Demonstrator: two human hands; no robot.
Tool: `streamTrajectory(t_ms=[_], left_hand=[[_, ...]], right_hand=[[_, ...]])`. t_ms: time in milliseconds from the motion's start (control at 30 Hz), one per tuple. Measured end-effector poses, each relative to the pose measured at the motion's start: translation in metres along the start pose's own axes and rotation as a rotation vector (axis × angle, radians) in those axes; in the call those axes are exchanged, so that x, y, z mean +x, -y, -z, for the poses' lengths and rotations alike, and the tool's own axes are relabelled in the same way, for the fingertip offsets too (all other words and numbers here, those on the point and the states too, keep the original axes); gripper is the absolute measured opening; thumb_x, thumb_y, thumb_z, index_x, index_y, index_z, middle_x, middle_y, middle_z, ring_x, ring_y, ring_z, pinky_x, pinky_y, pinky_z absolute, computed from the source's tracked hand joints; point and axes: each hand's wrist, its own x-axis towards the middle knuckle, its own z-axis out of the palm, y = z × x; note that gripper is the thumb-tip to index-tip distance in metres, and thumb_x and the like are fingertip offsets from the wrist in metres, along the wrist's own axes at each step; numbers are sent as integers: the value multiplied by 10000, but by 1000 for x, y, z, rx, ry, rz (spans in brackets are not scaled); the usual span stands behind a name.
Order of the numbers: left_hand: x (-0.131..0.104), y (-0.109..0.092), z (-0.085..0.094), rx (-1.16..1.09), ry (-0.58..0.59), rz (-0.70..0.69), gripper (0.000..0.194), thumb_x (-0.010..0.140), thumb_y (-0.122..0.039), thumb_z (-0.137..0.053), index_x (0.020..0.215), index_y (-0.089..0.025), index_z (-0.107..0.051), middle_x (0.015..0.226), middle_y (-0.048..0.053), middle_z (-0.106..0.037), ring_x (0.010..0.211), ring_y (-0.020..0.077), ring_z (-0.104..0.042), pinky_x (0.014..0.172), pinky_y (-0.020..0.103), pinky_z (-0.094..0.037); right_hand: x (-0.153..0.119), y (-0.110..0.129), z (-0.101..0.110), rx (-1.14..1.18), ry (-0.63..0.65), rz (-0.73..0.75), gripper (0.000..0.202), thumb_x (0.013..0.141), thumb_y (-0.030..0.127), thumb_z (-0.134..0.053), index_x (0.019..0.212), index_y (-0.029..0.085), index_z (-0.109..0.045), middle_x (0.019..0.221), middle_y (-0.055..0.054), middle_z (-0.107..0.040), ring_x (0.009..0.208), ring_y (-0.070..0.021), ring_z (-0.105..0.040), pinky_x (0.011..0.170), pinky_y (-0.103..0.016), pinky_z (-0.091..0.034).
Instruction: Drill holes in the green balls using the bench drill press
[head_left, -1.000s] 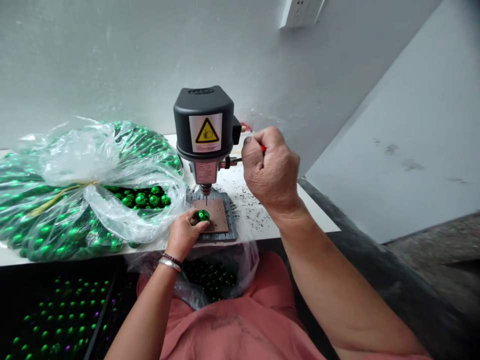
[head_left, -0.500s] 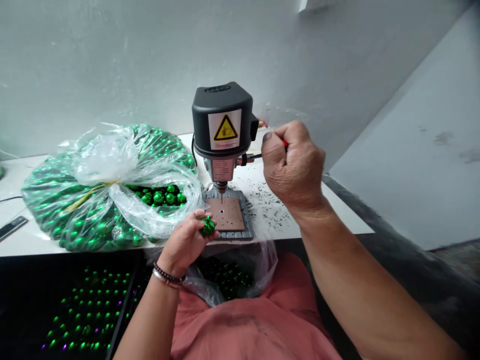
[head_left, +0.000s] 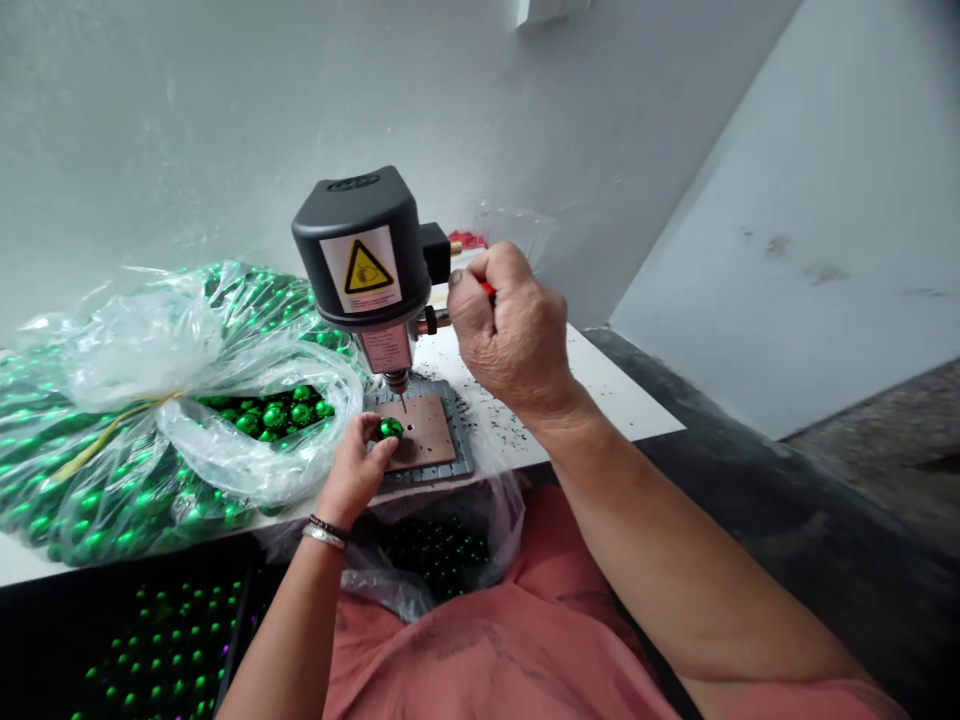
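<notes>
Between the thumb and fingers of my left hand [head_left: 358, 462] is a shiny green ball [head_left: 390, 428], held over the left part of the brown board [head_left: 429, 440]. The board lies on the grey base [head_left: 459, 440] of a small black drill press [head_left: 364, 250]. The thin drill bit [head_left: 403, 403] points down just above and right of the ball, apart from it. My right hand [head_left: 514, 335] is closed round the red-ended lever at the machine's right side; most of the lever is hidden by the fingers.
A large clear plastic bag [head_left: 142, 350] of green balls lies open on the white table [head_left: 637, 405], left of the machine. Dark shavings lie to the right. An open bag [head_left: 506, 535] of dark green balls is below the table edge. A black tray [head_left: 45, 640] with green balls stands lower left.
My left hand has moved up from the table's front edge onto the board with the green ball. The view has turned right, and my right hand still grips the lever.
</notes>
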Motion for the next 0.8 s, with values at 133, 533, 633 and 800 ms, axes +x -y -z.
streamTrajectory(t_ms=[133, 533, 633, 800], left_hand=[[11, 6, -8, 99, -28, -62, 317, 743, -259, -595, 1038, -150, -555, 1038, 97, -648, 1010, 221, -603, 920, 387, -445], [22, -5, -13, 223, 80, -43, 327, 744, -282, -588, 1042, -151, -618, 929, 61, -694, 850, 198, -635, 793, 337, -490], [24, -15, -15, 311, 78, -42, 345, 707, -275, -635, 1035, -170, -653, 937, 43, -711, 854, 197, -640, 791, 316, -488], [27, -10, -20, 222, 43, 20, 416, 674, -302, -679, 1073, -183, -674, 875, 21, -722, 817, 188, -648, 772, 298, -498]], right_hand=[[0, -1, 0, 33, -1, -1, 275, 901, 398, -352, 751, 194, -460, 588, 31, -459, 523, -60, -414, 562, -212, -347], [-2, -4, 1, 39, 3, 28, 295, 926, 403, -303, 763, 197, -436, 637, 25, -494, 586, -57, -518, 607, -204, -403], [-2, -4, 1, 30, 22, 17, 290, 923, 408, -318, 767, 194, -437, 633, 25, -499, 584, -60, -517, 606, -210, -402], [-2, -3, 3, 34, 32, 12, 276, 921, 398, -339, 764, 192, -437, 640, 28, -484, 573, -54, -494, 596, -212, -389]])
